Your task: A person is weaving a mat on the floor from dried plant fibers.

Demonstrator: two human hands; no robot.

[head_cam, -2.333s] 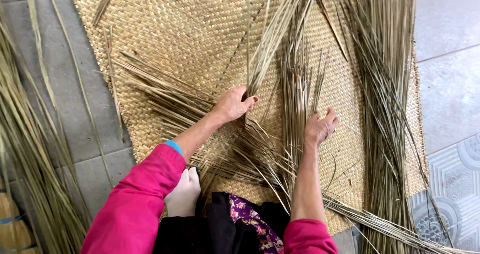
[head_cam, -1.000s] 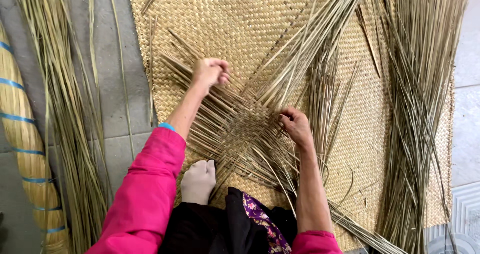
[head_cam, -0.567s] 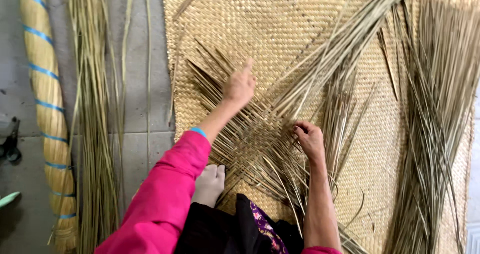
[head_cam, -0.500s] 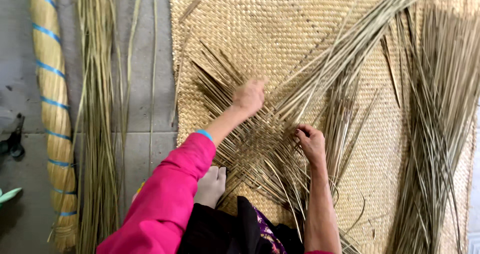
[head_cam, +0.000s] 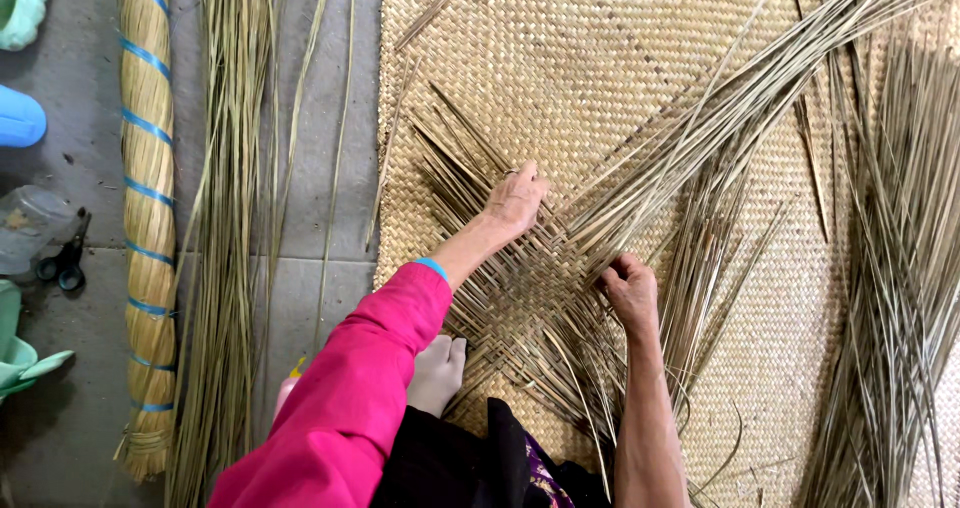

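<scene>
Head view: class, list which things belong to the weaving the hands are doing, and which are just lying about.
In the work:
left hand
right hand
half-woven strips
woven mat
loose reeds

Lying about:
tied bundle
scissors
blue object
spare stalks

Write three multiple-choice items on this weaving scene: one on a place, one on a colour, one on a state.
1. Where does the tied bundle lie?
A. left of the mat
B. on the mat
C. on the lap

2. What colour are the bundle's bands?
A. red
B. blue
C. black

3. How is the left hand?
A. raised in the air
B. pressed flat on the half-woven strips
C. gripping scissors

Key: 1 A, it rests on the grey floor beside the woven mat; 2 B, blue rings cross it; 3 B, its palm faces down on the strips.
</scene>
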